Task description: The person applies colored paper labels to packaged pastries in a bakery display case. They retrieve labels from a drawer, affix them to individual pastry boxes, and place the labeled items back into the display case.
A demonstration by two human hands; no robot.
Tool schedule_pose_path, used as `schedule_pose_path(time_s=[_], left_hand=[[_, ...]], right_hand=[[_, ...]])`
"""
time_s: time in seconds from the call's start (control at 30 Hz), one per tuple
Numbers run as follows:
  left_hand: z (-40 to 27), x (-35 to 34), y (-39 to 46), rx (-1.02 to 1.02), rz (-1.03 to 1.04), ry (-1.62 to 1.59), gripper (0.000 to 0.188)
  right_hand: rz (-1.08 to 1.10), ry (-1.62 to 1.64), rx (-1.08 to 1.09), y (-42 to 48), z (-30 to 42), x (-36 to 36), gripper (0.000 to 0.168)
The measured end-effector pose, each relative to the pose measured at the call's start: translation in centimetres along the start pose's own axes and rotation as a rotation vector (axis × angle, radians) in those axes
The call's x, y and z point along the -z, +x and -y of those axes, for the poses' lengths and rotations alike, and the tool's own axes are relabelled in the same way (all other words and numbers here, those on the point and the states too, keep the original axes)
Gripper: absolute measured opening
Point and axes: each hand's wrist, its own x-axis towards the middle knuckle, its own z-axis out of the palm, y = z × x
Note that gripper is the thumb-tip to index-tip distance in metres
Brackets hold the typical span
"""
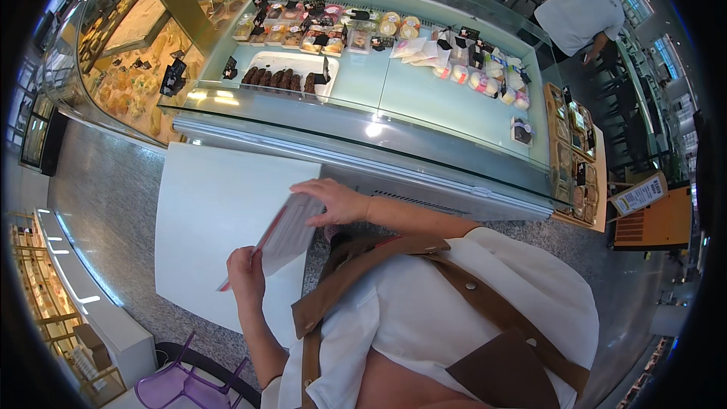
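My left hand [247, 272] pinches the lower left edge of a thin, flat white sheet or folder [287, 233] with a red edge and printed lines. At its upper right end, my right hand [339, 201] holds it between the thumb and the fingers. The sheet is tilted above a white tabletop [210, 204]. Whether it has one layer or several, I cannot tell. Part of it is hidden behind my right hand.
A glass display case [363, 88] with packaged cakes stands ahead; breads [130, 88] lie left of it. Boxed pastries [571, 153] are at the right. A purple chair [164, 389] stands lower left, near a white counter [108, 307]. A person [582, 8] is at the upper right.
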Motion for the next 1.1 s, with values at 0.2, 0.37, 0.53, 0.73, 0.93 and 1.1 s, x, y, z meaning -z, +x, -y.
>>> schedule_pose_path(time_s=[0.2, 0.37, 0.53, 0.73, 0.93, 1.1], left_hand=[[-6.5, -0.7, -4.2, 0.02, 0.137, -0.032, 0.011], [-11.3, -2.4, -5.0, -0.114, 0.186, -0.081, 0.008], [-14.0, -0.4, -6.0, -0.19, 0.151, -0.05, 0.012], [-11.4, 3.5, -10.4, -0.002, 0.091, -0.02, 0.015], [-4.6, 7.6, -16.5, 0.235, -0.093, -0.239, 0.011], [2.2, 12.1, -23.2, 0.418, -0.371, -0.564, 0.013]], right_hand=[[0.11, 0.651, -0.382, -6.5, 0.1, 3.6, 0.032], [0.215, 0.623, -0.436, -11.8, 1.6, 6.6, 0.033], [0.115, 0.543, -0.461, -13.9, 2.6, 8.1, 0.033], [-0.09, 0.55, -0.489, -16.2, 3.3, 9.3, 0.026], [-0.149, 0.779, -0.529, -15.6, 7.9, 4.7, 0.025], [-0.106, 0.815, -0.428, -12.3, 12.5, -3.4, 0.025]])
